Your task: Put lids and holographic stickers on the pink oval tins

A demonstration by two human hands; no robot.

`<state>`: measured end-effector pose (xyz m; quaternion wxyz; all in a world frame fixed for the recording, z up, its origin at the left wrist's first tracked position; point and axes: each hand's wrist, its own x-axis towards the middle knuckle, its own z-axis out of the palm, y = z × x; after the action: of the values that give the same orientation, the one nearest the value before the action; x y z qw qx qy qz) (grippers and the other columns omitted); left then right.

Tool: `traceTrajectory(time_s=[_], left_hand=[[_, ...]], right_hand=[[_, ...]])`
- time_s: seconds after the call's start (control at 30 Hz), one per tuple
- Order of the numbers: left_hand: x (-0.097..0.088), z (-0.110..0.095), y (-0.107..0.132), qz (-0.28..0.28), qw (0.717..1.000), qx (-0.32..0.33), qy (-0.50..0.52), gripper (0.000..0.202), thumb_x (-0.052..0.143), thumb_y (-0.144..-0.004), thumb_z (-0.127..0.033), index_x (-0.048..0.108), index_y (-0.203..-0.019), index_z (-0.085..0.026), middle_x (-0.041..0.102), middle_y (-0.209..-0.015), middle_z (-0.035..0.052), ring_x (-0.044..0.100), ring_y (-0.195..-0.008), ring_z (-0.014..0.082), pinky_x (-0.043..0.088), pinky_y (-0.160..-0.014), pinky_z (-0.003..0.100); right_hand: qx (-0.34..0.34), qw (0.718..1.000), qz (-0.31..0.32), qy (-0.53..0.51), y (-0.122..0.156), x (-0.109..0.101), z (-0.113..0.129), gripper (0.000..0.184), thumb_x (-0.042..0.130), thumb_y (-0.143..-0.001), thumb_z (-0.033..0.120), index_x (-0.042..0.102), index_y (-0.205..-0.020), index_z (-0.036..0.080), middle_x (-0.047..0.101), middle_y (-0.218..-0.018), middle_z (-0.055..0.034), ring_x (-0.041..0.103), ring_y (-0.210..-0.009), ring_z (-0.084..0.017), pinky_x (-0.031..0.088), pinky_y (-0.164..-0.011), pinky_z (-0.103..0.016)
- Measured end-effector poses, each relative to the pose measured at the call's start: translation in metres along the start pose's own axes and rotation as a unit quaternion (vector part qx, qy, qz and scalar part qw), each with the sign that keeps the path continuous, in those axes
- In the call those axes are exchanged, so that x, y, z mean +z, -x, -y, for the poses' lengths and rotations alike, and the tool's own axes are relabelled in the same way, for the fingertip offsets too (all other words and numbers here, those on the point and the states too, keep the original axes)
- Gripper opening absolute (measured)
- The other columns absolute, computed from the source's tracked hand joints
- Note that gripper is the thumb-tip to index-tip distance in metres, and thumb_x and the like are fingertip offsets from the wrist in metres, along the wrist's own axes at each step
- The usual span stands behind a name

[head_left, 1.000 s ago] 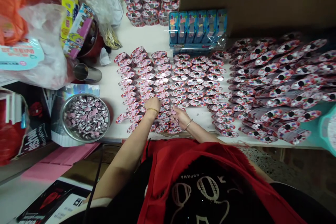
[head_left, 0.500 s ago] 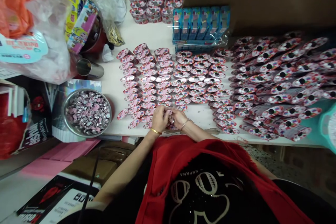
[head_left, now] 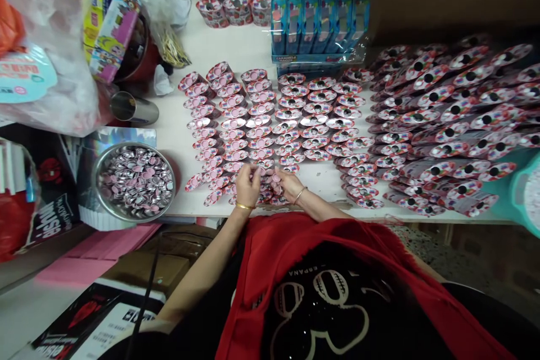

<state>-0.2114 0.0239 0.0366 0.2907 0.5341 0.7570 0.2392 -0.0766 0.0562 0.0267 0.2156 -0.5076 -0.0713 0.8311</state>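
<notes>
Left grip (head_left: 247,184) is up over the near end of the rows, fingertips pinched together, and right grip (head_left: 289,185) is curled just beside it, fingertips down among the pink oval pieces (head_left: 253,124); from here I can't tell whether either one has hold of a piece! Those pieces sit in tight rows on the white desk (head_left: 169,140), from twelve o'clock round my hands, with a steel bowl (head_left: 96,180) of pink-and-silver discs at nine o'clock and a heap of larger oval cards (head_left: 447,129) at three.
</notes>
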Motion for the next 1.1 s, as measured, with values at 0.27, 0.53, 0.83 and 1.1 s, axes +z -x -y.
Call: traceTrajectory(time_s=[0.27,0.53,0.83,1.1], left_hand=[[0.009,-0.009,-0.048,0.151,0.938,-0.095,-0.298,0.020,0.048,-0.088,-0.029,0.060,-0.100,-0.019,0.068,-0.099,0.0104,0.062,-0.097,0.0250,0.043,-0.081,0.033],[0.007,-0.008,-0.066,0.251,0.880,-0.185,-0.359,0.041,0.051,-0.085,-0.051,0.069,-0.100,-0.017,0.069,-0.105,0.0172,0.064,-0.103,0.0298,0.047,-0.081,0.036],[0.003,-0.004,-0.028,0.182,0.978,-0.044,-0.095,0.024,0.058,-0.082,-0.033,0.064,-0.099,-0.018,0.066,-0.089,0.0070,0.061,-0.084,0.0190,0.046,-0.076,0.029],[0.014,0.005,0.020,0.109,0.984,-0.122,0.072,0.013,0.052,-0.083,-0.031,0.055,-0.079,-0.019,0.059,-0.070,-0.0002,0.055,-0.065,0.0127,0.044,-0.065,0.024]], right_hand=[[-0.039,0.998,-0.014,0.039,0.000,-0.010,-0.006,0.030,0.058,-0.085,0.049,0.055,-0.093,0.019,0.058,-0.057,0.0055,0.042,-0.038,-0.006,0.025,-0.033,-0.016],[-0.042,0.997,-0.008,0.060,-0.001,-0.008,-0.004,0.033,0.059,-0.082,0.051,0.046,-0.092,0.023,0.059,-0.058,0.0074,0.044,-0.039,-0.005,0.026,-0.034,-0.014],[-0.059,0.997,0.006,0.050,0.004,-0.005,-0.007,0.032,0.061,-0.082,0.048,0.042,-0.091,0.024,0.053,-0.053,0.0108,0.041,-0.035,-0.005,0.026,-0.033,-0.014],[0.019,0.999,0.042,0.019,0.015,-0.007,-0.013,0.029,0.063,-0.083,0.046,0.047,-0.086,0.022,0.054,-0.054,0.0074,0.041,-0.036,-0.005,0.026,-0.032,-0.014]])
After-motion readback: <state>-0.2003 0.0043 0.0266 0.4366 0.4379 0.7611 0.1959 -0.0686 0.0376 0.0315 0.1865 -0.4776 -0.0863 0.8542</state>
